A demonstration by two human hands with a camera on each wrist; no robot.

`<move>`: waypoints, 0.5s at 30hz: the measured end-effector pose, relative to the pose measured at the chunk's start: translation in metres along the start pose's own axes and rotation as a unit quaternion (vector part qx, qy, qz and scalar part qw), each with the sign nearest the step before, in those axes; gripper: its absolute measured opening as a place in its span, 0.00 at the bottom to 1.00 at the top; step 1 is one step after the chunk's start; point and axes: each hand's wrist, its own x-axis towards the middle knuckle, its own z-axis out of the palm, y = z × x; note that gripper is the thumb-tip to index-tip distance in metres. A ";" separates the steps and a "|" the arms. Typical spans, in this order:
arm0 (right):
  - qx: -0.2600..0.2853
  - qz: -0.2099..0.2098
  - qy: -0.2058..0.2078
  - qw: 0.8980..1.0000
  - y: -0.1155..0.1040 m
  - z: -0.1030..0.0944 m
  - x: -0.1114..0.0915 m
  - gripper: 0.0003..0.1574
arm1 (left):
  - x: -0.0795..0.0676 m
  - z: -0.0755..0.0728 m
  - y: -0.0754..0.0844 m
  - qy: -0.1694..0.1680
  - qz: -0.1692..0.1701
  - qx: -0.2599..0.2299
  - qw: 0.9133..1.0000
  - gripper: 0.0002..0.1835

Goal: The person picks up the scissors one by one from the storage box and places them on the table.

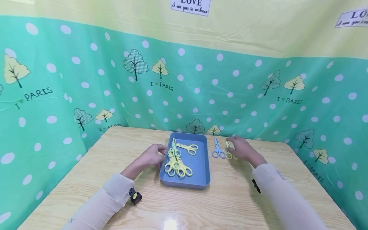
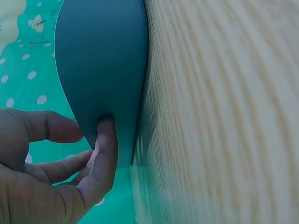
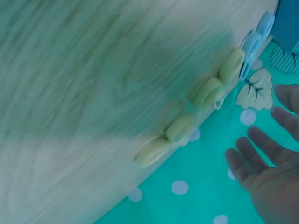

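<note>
A blue-grey tray (image 1: 187, 184) on the wooden table holds several yellow and light green scissors (image 1: 174, 144). At the tray's left side is my left hand (image 1: 153, 155); in the left wrist view its fingers touch the tray's outer wall and rim. Right of the tray lie blue scissors (image 1: 218, 152), blades pointing away. My right hand (image 1: 242, 148) hovers by the yellow scissors (image 1: 228, 155) beside them, partly covering these. In the right wrist view its fingers are spread and apart from the scissors, and two pairs of yellow handles (image 3: 180, 127) show.
The light wooden table (image 1: 230, 201) meets a green and yellow curtain (image 1: 201, 86) with dots and trees at its back and sides. A black strap (image 1: 134, 196) is on my left wrist.
</note>
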 end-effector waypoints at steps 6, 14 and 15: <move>0.006 -0.035 0.031 0.999 -0.017 0.006 0.008 0.33 | -0.001 0.001 0.001 0.002 -0.011 0.005 1.000 0.34; -0.018 -0.076 0.028 0.997 -0.041 0.013 0.021 0.33 | 0.000 0.000 0.002 0.002 -0.011 0.003 1.000 0.35; -0.022 -0.079 0.027 0.996 -0.043 0.014 0.023 0.34 | 0.000 -0.001 0.002 0.003 -0.010 0.002 1.000 0.35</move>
